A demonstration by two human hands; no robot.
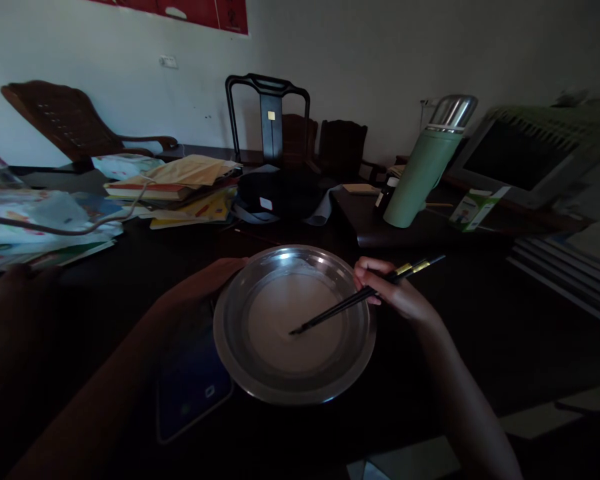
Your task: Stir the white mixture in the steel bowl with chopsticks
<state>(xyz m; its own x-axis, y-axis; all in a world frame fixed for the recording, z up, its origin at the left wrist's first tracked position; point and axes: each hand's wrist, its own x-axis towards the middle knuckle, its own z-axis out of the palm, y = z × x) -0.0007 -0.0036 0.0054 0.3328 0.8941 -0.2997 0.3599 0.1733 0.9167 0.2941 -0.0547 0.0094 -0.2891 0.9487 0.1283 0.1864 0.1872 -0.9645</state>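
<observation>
Two chopsticks [360,298] in metal bowl [240,360]

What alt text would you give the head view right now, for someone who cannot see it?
A person's right hand holds black chopsticks with their tips in pale liquid in a shallow metal bowl, while the left hand rests at the bowl's left rim. The bowl sits on a dark table, a phone beside it; a green flask and stacked papers lie behind.

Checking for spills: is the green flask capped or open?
Capped: a steel lid sits on the green flask, which stands upright.
</observation>
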